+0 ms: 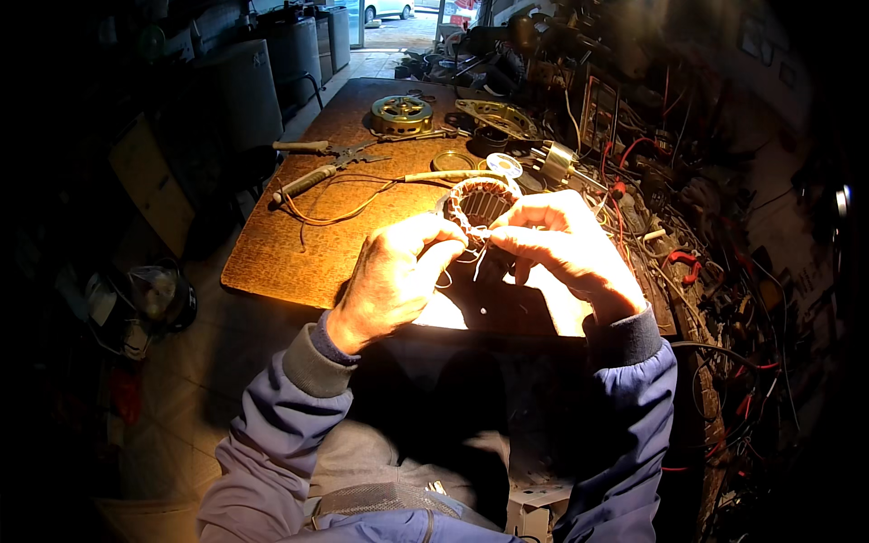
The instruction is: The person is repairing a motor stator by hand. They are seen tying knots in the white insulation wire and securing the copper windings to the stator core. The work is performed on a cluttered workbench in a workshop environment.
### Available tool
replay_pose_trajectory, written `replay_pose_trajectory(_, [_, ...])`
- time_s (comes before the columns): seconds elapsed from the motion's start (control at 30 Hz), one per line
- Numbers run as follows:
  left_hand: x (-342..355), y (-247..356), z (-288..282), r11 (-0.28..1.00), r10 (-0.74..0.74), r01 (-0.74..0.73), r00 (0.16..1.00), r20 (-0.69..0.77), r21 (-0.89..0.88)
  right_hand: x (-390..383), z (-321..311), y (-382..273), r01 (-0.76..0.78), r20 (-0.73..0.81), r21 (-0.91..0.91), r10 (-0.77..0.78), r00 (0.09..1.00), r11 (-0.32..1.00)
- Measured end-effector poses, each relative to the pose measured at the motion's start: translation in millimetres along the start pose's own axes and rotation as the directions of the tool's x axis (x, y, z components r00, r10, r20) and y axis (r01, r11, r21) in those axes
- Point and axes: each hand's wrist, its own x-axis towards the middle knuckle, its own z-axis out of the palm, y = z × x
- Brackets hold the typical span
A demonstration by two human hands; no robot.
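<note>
A motor stator [480,201], ring-shaped with copper windings and a slotted inside, sits near the table's front edge between my hands. My left hand [389,276] is closed at its near left rim, thumb and forefinger pinched together. Whatever those fingertips grip is too small to make out. From the right, my right hand [568,246] pinches a thin white cord [479,262] at the near rim, its other fingers curled over the side. Loose ends of cord hang below the windings. A sleeved yellowish cable [425,178] runs leftward from the stator.
On the wooden table [290,244] lie pliers [339,163] with wrapped handles, a brass-coloured motor housing [401,115], another metal cover [498,118], a white spool [504,165] and a rotor [555,163] on its shaft. Tangled wires and red clips [685,265] crowd the right side.
</note>
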Motion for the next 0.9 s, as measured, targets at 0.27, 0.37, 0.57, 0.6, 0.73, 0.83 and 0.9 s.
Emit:
replay_pose_trajectory(0.27, [3, 3, 5, 0.971, 0.169, -0.144, 0.979, -0.117, 0.191, 1, -5, 1, -0.033, 0.029, 0.032, 0.032, 0.999, 0.999])
replay_pose_trajectory(0.37, [4, 3, 5, 0.939, 0.238, -0.193, 0.962, -0.136, 0.284, 1, -4, 2, -0.016, 0.036, 0.03, 0.015, 0.999, 0.999])
replay_pose_trajectory(0.57, [2, 9, 9, 0.921, 0.245, -0.171, 0.953, -0.179, 0.35, 1, -3, 2, -0.003, 0.007, -0.018, 0.004, 1.0, 1.0])
replay_pose_trajectory(0.6, [2, 9, 10, 0.921, 0.248, -0.172, 0.951, -0.186, 0.35, 2, -2, 1, 0.0, 0.01, -0.021, 0.001, 1.0, 1.0])
replay_pose_trajectory(0.73, [1, 13, 14, 0.926, 0.24, -0.156, 0.946, -0.217, 0.344, 1, -3, -2, -0.02, 0.019, -0.051, 0.021, 1.0, 0.998])
replay_pose_trajectory(0.83, [1, 8, 15, 0.903, 0.295, -0.192, 0.927, -0.231, 0.383, 2, -1, -2, 0.002, 0.021, -0.043, -0.002, 1.0, 0.999])
replay_pose_trajectory(0.9, [0, 11, 14, 0.887, 0.297, -0.202, 0.938, -0.177, 0.415, 2, -1, -2, 0.01, 0.029, -0.038, -0.008, 1.0, 0.999])
